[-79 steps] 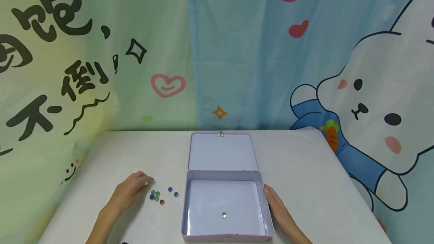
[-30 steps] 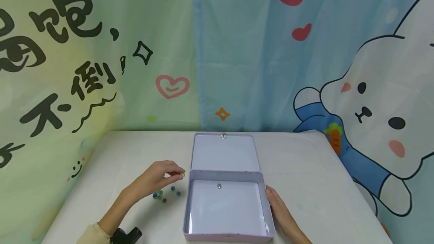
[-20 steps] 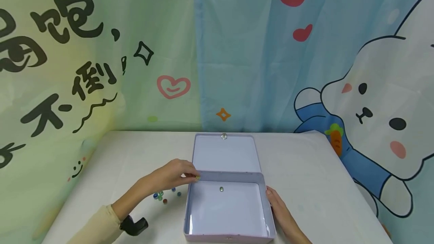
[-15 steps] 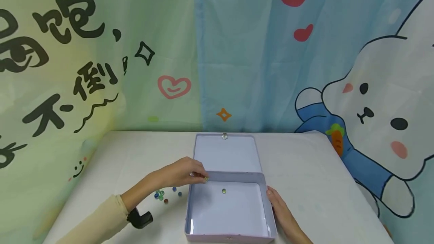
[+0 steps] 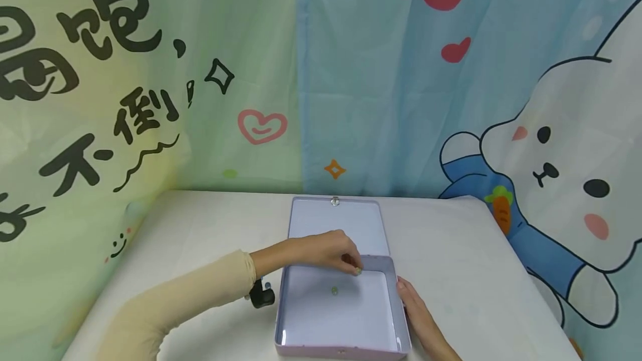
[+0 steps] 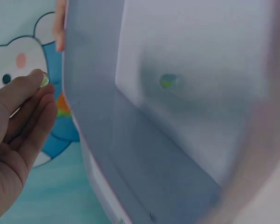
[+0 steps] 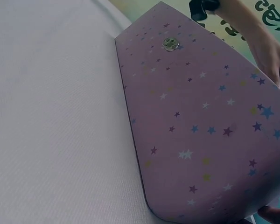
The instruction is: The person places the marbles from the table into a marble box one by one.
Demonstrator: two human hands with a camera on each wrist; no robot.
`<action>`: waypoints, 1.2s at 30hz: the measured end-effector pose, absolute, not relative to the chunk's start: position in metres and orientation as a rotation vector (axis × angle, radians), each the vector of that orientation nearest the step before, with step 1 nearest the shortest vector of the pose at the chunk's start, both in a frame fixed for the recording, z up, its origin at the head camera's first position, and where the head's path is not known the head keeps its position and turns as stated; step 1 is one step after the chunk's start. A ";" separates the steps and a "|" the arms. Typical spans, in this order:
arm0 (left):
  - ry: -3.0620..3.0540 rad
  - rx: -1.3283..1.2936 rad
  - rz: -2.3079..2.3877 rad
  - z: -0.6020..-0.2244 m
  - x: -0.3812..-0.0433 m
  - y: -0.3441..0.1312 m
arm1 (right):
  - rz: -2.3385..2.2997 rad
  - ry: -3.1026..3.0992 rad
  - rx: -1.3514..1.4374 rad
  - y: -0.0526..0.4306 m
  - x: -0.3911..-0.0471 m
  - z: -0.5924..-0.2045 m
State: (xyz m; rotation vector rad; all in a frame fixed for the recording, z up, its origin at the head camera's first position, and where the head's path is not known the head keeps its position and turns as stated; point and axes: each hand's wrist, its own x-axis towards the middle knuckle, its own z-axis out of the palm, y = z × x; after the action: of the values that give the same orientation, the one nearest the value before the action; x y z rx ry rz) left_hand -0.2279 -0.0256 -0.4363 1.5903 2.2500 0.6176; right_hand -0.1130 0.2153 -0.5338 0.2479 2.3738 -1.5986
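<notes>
My left hand [image 5: 326, 249] reaches across the box and pinches a yellow-green glass marble [image 6: 44, 80] between thumb and fingertips, above the tin's far right part. The pale lilac tin box [image 5: 279, 316] lies with its lid [image 5: 336, 224] folded back behind it. Inside, one green marble [image 5: 334, 291] sits on the floor in the hand's shadow. My right hand [image 5: 421, 316] rests against the outside of the box's right wall, fingers extended along it. The right wrist view shows the box's pink, star-printed front [image 7: 200, 116] with a round metal clasp [image 7: 171, 44].
Left of the box, a blue marble [image 5: 268, 285] lies on the white-covered table [image 5: 210, 216]. The left sleeve [image 5: 190, 294] and a black wrist camera [image 5: 262, 296] cover most of the other loose marbles. A printed curtain [image 5: 351, 99] hangs behind the table.
My left hand picked up a marble left of the box and carried it right, over the tin. The marble inside rolled away, then partly back. My right hand stayed at the wall.
</notes>
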 end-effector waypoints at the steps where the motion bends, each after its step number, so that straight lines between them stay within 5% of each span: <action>1: 2.246 1.593 0.603 -0.440 -0.228 -0.019 | -1.593 2.367 0.249 0.215 -0.113 -0.534; 14: 2.179 1.597 0.280 -0.486 -0.221 0.038 | -1.597 2.324 0.268 0.217 -0.116 -0.533; 36: 2.195 1.528 0.338 -0.511 -0.220 0.045 | -1.613 2.294 0.286 0.217 -0.113 -0.533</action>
State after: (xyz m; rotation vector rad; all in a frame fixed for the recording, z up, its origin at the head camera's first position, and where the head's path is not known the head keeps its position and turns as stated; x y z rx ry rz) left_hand -0.2202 0.0453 -0.5110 1.5276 2.1953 0.3378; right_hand -0.1134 0.2167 -0.5328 0.2860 2.2941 -1.6132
